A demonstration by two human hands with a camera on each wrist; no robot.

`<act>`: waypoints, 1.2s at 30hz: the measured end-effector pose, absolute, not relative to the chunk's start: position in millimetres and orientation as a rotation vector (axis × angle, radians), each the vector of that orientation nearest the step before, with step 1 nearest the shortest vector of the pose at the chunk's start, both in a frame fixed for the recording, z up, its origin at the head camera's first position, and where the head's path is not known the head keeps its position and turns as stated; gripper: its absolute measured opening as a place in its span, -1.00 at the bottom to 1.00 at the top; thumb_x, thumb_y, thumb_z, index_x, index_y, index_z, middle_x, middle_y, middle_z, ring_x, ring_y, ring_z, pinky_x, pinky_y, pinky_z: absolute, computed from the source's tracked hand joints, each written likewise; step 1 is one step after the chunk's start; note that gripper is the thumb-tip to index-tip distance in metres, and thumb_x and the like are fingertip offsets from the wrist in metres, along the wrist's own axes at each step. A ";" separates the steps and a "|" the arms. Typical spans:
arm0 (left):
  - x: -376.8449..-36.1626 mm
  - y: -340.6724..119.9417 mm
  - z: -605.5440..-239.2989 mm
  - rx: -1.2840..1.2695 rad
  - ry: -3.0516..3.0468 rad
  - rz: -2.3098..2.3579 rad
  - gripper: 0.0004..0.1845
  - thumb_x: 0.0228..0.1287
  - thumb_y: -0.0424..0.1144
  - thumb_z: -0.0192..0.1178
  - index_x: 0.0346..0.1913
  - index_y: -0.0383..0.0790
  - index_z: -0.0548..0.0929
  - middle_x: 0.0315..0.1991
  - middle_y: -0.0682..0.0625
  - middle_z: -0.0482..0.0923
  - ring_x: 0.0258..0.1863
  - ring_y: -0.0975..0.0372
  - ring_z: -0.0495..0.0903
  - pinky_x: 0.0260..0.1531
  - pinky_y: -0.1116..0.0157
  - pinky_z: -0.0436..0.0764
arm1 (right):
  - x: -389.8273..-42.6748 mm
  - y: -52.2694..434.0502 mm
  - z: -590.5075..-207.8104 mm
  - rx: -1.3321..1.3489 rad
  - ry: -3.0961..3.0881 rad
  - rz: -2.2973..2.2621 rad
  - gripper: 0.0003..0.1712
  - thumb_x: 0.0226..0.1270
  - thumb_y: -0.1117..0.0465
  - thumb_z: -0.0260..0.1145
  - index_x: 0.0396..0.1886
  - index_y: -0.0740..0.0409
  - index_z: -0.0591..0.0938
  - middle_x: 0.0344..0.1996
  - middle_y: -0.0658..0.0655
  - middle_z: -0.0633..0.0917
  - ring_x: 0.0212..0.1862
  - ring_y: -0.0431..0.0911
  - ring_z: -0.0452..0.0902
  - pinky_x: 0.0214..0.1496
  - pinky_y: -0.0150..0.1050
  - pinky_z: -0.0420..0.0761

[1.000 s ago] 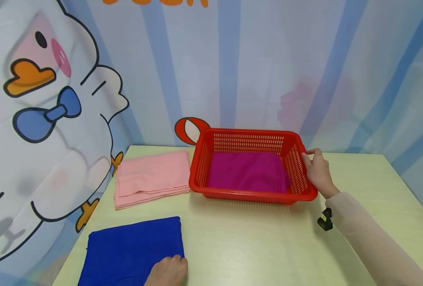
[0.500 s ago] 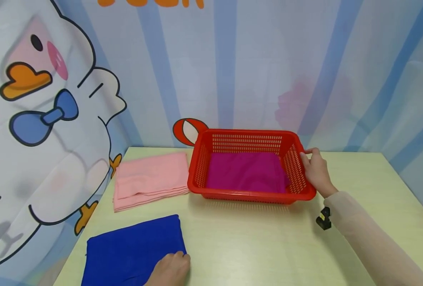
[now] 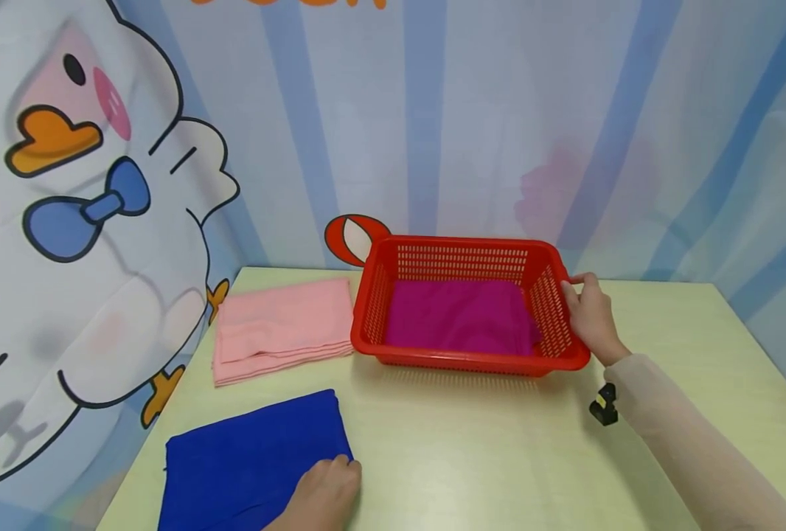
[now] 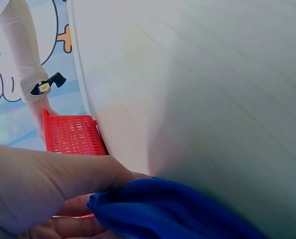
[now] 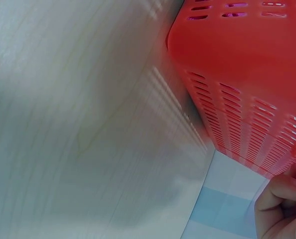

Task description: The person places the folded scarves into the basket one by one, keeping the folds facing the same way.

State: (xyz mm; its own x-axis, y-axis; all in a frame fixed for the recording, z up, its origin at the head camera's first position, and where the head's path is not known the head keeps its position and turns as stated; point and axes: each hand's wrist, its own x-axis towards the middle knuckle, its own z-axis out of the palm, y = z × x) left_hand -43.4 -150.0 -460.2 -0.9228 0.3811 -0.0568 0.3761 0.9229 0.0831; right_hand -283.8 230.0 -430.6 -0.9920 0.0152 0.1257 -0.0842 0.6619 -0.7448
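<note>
A folded blue cloth [image 3: 254,457] lies on the near left part of the table, cut off by the bottom of the head view. My left hand [image 3: 327,490] pinches its right edge; in the left wrist view the blue cloth [image 4: 163,209] bunches between thumb and fingers. My right hand [image 3: 592,321] grips the right rim of a red plastic basket [image 3: 459,360] with slotted walls. Inside the basket lies a folded magenta cloth [image 3: 456,317]. From the right wrist, the right hand [image 5: 285,199] shows curled at the basket's rim.
Left of the basket, a folded pink cloth [image 3: 283,328] lies near the table's back edge, close to the basket's left side. A cartoon-printed curtain [image 3: 486,125] hangs behind the pale wooden table [image 3: 446,450]. A small black device [image 3: 604,405] is at the right cuff.
My left hand and the blue cloth have shifted slightly to the right and away from me. The right hand stays on the basket, which keeps its place.
</note>
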 end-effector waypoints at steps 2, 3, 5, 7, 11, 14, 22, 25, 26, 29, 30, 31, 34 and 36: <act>-43.7 -148.8 -460.1 0.602 3.024 0.107 -0.91 0.04 -0.52 0.33 -0.45 -0.33 0.62 -0.58 -0.10 0.46 -0.61 0.11 0.54 -0.60 0.21 0.61 | -283.8 230.0 -430.7 0.053 -2.755 1.242 -0.42 0.67 0.03 -0.14 0.30 0.50 0.22 -0.14 0.56 0.59 -0.24 0.27 0.66 -0.37 -0.05 0.71; -43.9 -148.1 -460.1 0.606 3.033 0.108 -0.91 0.04 -0.52 0.32 -0.45 -0.33 0.62 -0.58 -0.10 0.46 -0.61 0.10 0.54 -0.60 0.21 0.61 | -284.0 230.0 -430.9 0.051 -2.757 1.241 -0.42 0.67 0.03 -0.14 0.30 0.50 0.22 -0.14 0.56 0.58 -0.24 0.28 0.66 -0.37 -0.04 0.71; -43.8 -147.0 -460.5 0.610 3.046 0.115 -0.91 0.04 -0.53 0.31 -0.46 -0.33 0.61 -0.58 -0.10 0.45 -0.61 0.10 0.54 -0.60 0.21 0.61 | -284.2 229.9 -431.0 0.049 -2.758 1.240 -0.42 0.67 0.03 -0.14 0.30 0.50 0.22 -0.13 0.57 0.58 -0.22 0.29 0.66 -0.35 -0.03 0.72; -44.3 -145.7 -460.8 0.606 3.038 0.120 -0.91 0.04 -0.52 0.31 -0.44 -0.33 0.62 -0.57 -0.10 0.45 -0.60 0.10 0.53 -0.60 0.21 0.61 | -284.2 229.9 -430.8 0.046 -2.760 1.246 -0.42 0.67 0.03 -0.14 0.30 0.50 0.22 -0.12 0.56 0.58 -0.21 0.28 0.66 -0.35 -0.03 0.72; -46.3 -142.5 -460.9 0.639 3.039 0.103 -0.91 0.07 -0.53 0.29 -0.45 -0.32 0.61 -0.57 -0.10 0.45 -0.61 0.11 0.53 -0.60 0.23 0.61 | -284.0 229.9 -430.2 0.038 -2.761 1.254 -0.41 0.67 0.02 -0.15 0.31 0.50 0.21 -0.12 0.56 0.58 -0.22 0.28 0.66 -0.36 -0.05 0.72; -47.5 -140.1 -460.9 0.679 3.050 0.087 -0.90 0.07 -0.54 0.27 -0.47 -0.32 0.61 -0.59 -0.10 0.45 -0.62 0.13 0.52 -0.61 0.26 0.60 | -283.8 229.8 -430.3 0.039 -2.760 1.251 -0.41 0.67 0.02 -0.14 0.30 0.50 0.21 -0.13 0.55 0.58 -0.23 0.27 0.66 -0.37 -0.06 0.72; -50.2 -136.7 -460.0 0.699 3.016 0.115 -0.90 0.08 -0.54 0.27 -0.45 -0.30 0.61 -0.57 -0.10 0.46 -0.60 0.12 0.54 -0.57 0.26 0.61 | -284.3 229.9 -432.7 0.039 -2.753 1.262 -0.41 0.66 0.02 -0.13 0.30 0.49 0.22 -0.13 0.55 0.59 -0.26 0.24 0.67 -0.38 -0.08 0.72; -51.7 -134.7 -458.1 0.708 3.017 0.120 -0.90 0.08 -0.54 0.26 -0.45 -0.30 0.62 -0.57 -0.10 0.47 -0.59 0.11 0.55 -0.56 0.25 0.61 | -284.1 230.1 -433.6 0.035 -2.751 1.270 -0.41 0.66 0.01 -0.13 0.30 0.48 0.22 -0.12 0.55 0.59 -0.25 0.25 0.67 -0.38 -0.07 0.72; -52.1 -134.2 -457.8 0.712 3.017 0.120 -0.89 0.08 -0.54 0.27 -0.45 -0.29 0.62 -0.57 -0.10 0.48 -0.59 0.10 0.56 -0.56 0.25 0.61 | -284.1 230.2 -433.8 0.034 -2.749 1.270 -0.40 0.66 0.01 -0.13 0.30 0.48 0.22 -0.12 0.55 0.59 -0.25 0.26 0.67 -0.38 -0.07 0.72; -54.2 -131.9 -457.1 0.707 2.987 0.115 -0.90 0.09 -0.53 0.28 -0.43 -0.28 0.63 -0.56 -0.10 0.49 -0.57 0.11 0.57 -0.54 0.26 0.62 | -283.7 230.2 -433.5 0.033 -2.747 1.272 -0.40 0.66 0.00 -0.13 0.30 0.48 0.22 -0.11 0.56 0.59 -0.24 0.26 0.67 -0.39 -0.08 0.71; -55.4 -130.9 -456.7 0.698 2.963 0.111 -0.91 0.10 -0.51 0.29 -0.41 -0.28 0.64 -0.55 -0.10 0.50 -0.56 0.11 0.58 -0.52 0.26 0.63 | -283.6 230.2 -433.3 0.035 -2.745 1.272 -0.40 0.66 0.00 -0.13 0.30 0.48 0.23 -0.11 0.56 0.59 -0.24 0.27 0.67 -0.39 -0.08 0.71; -56.6 -130.0 -456.4 0.688 2.940 0.110 -0.92 0.11 -0.50 0.31 -0.39 -0.28 0.64 -0.54 -0.09 0.50 -0.55 0.12 0.59 -0.51 0.27 0.63 | -283.4 230.1 -433.0 0.037 -2.744 1.274 -0.39 0.66 0.00 -0.14 0.31 0.49 0.23 -0.11 0.57 0.59 -0.24 0.27 0.67 -0.40 -0.08 0.71; -60.1 -126.7 -455.0 0.649 2.865 0.112 -0.93 0.14 -0.45 0.34 -0.34 -0.27 0.66 -0.51 -0.09 0.52 -0.51 0.14 0.60 -0.46 0.28 0.65 | -283.1 229.8 -432.4 0.042 -2.737 1.274 -0.39 0.66 0.00 -0.14 0.30 0.49 0.23 -0.12 0.57 0.59 -0.25 0.27 0.67 -0.41 -0.09 0.70; -61.2 -125.1 -455.0 0.648 2.862 0.113 -0.93 0.14 -0.45 0.34 -0.34 -0.27 0.66 -0.51 -0.09 0.52 -0.51 0.14 0.60 -0.46 0.28 0.64 | -283.1 229.8 -432.6 0.041 -2.735 1.284 -0.40 0.66 0.00 -0.14 0.31 0.48 0.23 -0.13 0.56 0.59 -0.26 0.25 0.67 -0.42 -0.11 0.69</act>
State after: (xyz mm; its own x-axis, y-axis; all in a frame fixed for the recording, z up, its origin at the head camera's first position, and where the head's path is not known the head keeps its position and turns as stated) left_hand -61.2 -125.1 -455.0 -0.8826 0.4336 -0.1818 0.4179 0.9007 0.1191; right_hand -283.1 229.8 -432.6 -0.9925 0.0260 0.1198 -0.0755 0.6400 -0.7647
